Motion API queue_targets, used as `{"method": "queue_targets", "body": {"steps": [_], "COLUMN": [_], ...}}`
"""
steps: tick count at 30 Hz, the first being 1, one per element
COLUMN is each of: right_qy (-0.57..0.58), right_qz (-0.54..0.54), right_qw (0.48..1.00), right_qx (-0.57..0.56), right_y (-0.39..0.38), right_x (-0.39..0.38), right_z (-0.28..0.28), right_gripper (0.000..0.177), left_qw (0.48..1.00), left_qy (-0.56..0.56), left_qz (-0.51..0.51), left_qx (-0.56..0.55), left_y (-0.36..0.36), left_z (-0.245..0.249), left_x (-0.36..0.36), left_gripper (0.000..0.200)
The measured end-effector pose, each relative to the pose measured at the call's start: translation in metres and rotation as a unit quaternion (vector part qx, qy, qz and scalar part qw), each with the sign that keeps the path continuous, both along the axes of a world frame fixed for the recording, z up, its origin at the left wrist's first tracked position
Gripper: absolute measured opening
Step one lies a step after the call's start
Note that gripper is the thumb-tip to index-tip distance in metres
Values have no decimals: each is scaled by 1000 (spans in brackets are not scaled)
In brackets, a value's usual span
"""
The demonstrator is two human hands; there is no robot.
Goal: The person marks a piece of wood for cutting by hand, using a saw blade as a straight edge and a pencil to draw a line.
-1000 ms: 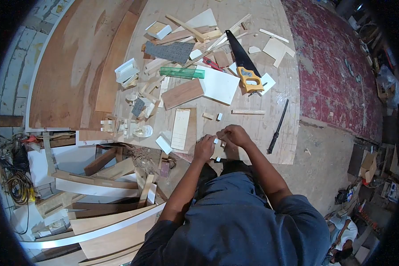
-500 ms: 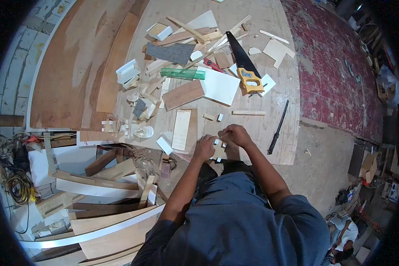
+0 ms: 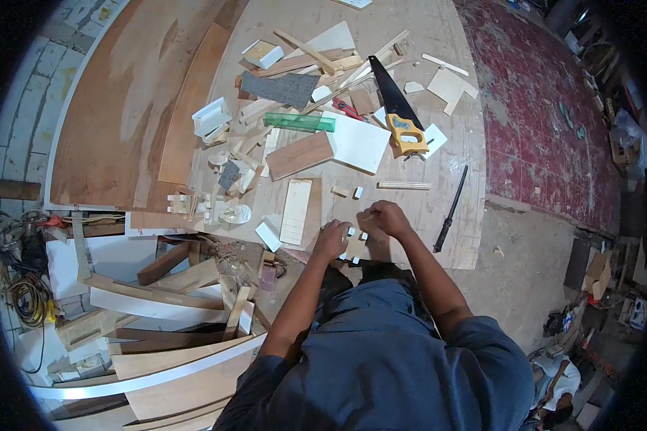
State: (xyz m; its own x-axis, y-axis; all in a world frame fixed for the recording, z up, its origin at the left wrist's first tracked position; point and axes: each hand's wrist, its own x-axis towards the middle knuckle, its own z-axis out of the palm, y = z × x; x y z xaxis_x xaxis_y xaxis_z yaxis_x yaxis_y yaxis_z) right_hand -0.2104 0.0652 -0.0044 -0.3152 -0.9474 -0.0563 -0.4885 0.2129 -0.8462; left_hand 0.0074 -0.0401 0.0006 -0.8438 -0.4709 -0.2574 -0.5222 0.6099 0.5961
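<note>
White-faced blocks stand on a small pale panel, just below and between your hands. Your left hand curls at the panel's left side, close to one block; your right hand has its fingers bunched beyond the panel. I cannot tell whether either grips anything. A sideways nudge from your left fingertips could knock a block askew, and pressing the panel near the table edge could tip it, if it overhangs.
</note>
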Motion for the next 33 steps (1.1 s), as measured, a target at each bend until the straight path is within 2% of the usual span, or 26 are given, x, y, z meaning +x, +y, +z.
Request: {"method": "queue_targets", "body": {"steps": [2,4,9,13,18,19,24,26,30,33], "right_qy": [-11,-3,-36,-26,-75,-122,-90,-39,18,17], "right_qz": [-15,-52,-137,-160,-78,-70,-31,-9,-4,15], "right_qw": [1000,998,990,987,994,990,994,996,999,1000], "right_qx": [-10,24,1,10,13,20,45,77,26,5], "right_y": [8,14,34,50,65,64,53,47,41,37], "right_x": [-8,-17,-22,-11,24,31,56,65,74,78], "right_z": [6,12,21,27,17,14,28,27,15,16], "right_gripper": [20,21,17,19,17,18,19,18,18,18], "left_qw": [1000,1000,998,995,991,990,992,995,996,997], "left_qy": [9,-14,-52,-50,-25,-22,1,1,28,30], "left_qz": [10,17,28,57,82,94,92,74,62,73], "left_qx": [14,14,-15,-60,-104,-101,-85,-72,-56,-25], "left_y": [0,0,8,20,34,35,30,25,20,23], "left_z": [5,12,18,13,12,12,8,9,6,10], "left_x": [2,4,10,17,24,24,32,36,44,45], "left_gripper": [45,45,46,47,48,49,53,62,68,70]}}
